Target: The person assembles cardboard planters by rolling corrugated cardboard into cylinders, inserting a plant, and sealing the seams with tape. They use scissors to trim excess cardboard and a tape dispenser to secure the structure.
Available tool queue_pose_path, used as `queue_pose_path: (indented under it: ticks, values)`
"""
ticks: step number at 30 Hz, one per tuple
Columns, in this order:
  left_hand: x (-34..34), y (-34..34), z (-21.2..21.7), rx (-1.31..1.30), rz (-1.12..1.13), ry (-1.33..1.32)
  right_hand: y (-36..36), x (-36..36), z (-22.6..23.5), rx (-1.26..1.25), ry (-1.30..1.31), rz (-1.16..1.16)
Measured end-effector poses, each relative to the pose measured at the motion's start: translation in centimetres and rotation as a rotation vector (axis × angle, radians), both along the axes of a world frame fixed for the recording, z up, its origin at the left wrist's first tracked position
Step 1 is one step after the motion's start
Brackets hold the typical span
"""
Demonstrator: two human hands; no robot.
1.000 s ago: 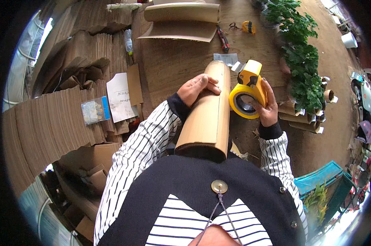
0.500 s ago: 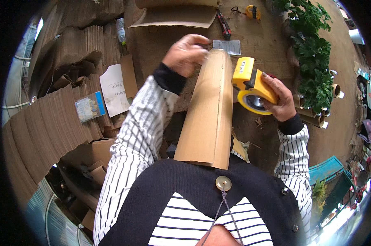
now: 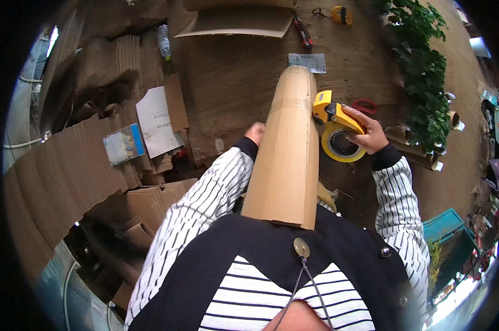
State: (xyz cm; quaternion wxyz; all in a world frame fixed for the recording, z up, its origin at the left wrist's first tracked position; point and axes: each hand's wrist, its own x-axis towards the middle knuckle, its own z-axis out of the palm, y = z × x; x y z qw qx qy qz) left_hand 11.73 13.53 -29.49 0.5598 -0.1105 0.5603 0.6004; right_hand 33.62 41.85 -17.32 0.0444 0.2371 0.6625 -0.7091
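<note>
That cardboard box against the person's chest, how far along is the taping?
Looks midway. Done: the cardboard box is folded into shape and a strip of tape already runs along its seam. In hand: the right hand presses the yellow tape dispenser against the box's side, while the left hand steadies the other side. Left: probably finishing this strip; the far end is unclear.

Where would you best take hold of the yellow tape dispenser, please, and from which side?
Probably by its handle behind the tape roll, coming from the right, as the right hand does now. The tape dispenser has its front end against the tall cardboard box, so the left side is blocked and the handle points right.
</note>
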Motion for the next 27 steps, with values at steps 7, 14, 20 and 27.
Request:
queue_pose_path:
  ticks: [7,14,20,27]
  values:
    - [2.1,0.2,-4.3,0.022,0.08,-0.053,0.7,-0.3,0.1,0.015,0.069,0.058]
    - [2.6,1.7,-6.8,0.034,0.138,-0.022,0.7,-1.8,1.1,0.035,0.036,0.065]
    - [-0.2,-2.1,-10.7,0.12,0.192,0.204,1.1,-7.8,5.1,0.309,0.013,0.334]
    - [-2.6,5.6,20.9,0.742,-0.935,0.869,0.9,-14.9,7.7,0.576,-0.169,0.597]
